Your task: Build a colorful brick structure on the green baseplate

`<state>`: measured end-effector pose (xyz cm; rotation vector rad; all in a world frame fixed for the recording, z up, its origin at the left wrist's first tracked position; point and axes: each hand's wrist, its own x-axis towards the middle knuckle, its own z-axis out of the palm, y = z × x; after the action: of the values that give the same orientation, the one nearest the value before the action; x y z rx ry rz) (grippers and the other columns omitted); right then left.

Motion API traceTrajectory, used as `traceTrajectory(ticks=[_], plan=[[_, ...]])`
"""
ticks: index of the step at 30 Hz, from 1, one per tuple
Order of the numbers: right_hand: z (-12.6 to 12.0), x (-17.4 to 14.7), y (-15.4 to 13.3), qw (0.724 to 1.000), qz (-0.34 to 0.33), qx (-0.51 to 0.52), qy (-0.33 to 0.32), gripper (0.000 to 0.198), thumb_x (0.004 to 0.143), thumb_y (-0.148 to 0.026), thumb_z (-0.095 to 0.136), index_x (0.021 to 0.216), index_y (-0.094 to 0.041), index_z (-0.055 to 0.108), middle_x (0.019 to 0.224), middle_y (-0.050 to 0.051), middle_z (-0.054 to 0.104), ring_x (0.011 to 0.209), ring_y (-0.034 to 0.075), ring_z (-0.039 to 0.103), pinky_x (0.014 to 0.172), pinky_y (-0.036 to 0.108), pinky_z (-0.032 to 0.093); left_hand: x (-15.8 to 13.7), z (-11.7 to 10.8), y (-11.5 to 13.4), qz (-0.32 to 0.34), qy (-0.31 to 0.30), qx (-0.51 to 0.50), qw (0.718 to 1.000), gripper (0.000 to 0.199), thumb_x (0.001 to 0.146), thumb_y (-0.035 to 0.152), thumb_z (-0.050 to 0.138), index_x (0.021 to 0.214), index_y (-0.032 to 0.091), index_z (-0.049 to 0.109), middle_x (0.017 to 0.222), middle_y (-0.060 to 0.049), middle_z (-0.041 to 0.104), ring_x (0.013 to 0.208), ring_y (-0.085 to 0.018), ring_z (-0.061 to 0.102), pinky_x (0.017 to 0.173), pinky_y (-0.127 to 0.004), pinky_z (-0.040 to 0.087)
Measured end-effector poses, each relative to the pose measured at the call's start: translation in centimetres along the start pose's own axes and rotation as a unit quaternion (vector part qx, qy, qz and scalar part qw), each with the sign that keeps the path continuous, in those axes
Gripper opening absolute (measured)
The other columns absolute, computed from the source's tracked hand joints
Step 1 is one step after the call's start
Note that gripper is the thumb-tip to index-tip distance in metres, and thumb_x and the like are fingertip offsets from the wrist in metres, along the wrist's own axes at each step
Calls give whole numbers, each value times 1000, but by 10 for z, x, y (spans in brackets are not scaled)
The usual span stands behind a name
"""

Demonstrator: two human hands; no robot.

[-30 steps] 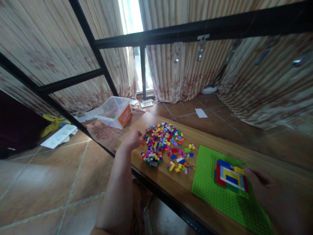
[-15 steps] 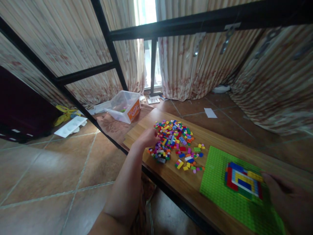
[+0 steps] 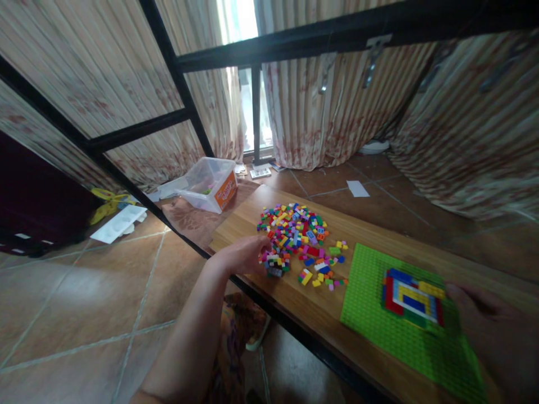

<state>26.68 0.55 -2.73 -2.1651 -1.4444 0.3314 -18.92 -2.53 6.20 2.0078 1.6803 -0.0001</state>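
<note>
From my remote feed, left to right: clear bin (image 3: 210,188) beyond the left hand (image 3: 248,252). That hand's fingers curl at the near-left edge of the brick pile (image 3: 290,230); I cannot tell whether they hold a piece. To its right, loose bricks (image 3: 322,268) lie scattered. Farther right, a green baseplate (image 3: 366,303) carries the multicoloured build (image 3: 415,301), just left of the right hand (image 3: 490,328), whose fingertips meet a yellow brick (image 3: 432,289); pinched or merely touched, I cannot tell.
</note>
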Motion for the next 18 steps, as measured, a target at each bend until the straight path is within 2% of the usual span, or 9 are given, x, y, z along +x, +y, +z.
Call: traceTrajectory(ticks=[2, 3, 8, 13, 18], plan=[[-8, -6, -15, 998, 63, -1, -31, 32, 68, -56, 58, 77, -30, 74, 71, 13, 72, 56, 28, 62, 60, 44, 47, -4, 6, 8, 7, 5, 37, 999, 51, 63, 27, 76, 111, 18, 59, 109, -7, 65, 97, -24, 62, 82, -30, 47], [-12, -9, -22, 996, 71, -4, -53, 34, 68, -57, 57, 79, -30, 73, 73, 13, 73, 59, 29, 63, 64, 44, 48, -5, 9, 11, 7, 7, 52, 999, 54, 63, 26, 75, 113, 18, 57, 111, -8, 64, 101, -25, 61, 85, -32, 47], [-23, -18, -44, 994, 88, -22, -56, 44, 69, -55, 50, 89, -23, 73, 88, 14, 73, 77, 32, 65, 75, 45, 48, 0, 16, 20, -9, 2, 93, 996, 54, 66, 25, 73, 116, 17, 53, 118, -11, 59, 105, -27, 60, 87, -35, 48], [-19, -17, -41, 994, 87, -9, -64, 48, 72, -55, 51, 99, -22, 73, 91, 13, 74, 84, 33, 67, 75, 43, 49, 15, 22, 20, 6, 30, 76, 997, 42, 73, 27, 68, 112, 17, 55, 115, -10, 57, 102, -25, 60, 88, -34, 49], [-14, -14, -31, 996, 62, 4, -61, 39, 71, -56, 56, 90, -27, 75, 90, 15, 74, 78, 32, 68, 69, 43, 49, 30, 33, 25, 31, 84, 41, 995, 29, 76, 22, 62, 104, 17, 57, 110, -10, 57, 100, -23, 61, 89, -33, 49]])
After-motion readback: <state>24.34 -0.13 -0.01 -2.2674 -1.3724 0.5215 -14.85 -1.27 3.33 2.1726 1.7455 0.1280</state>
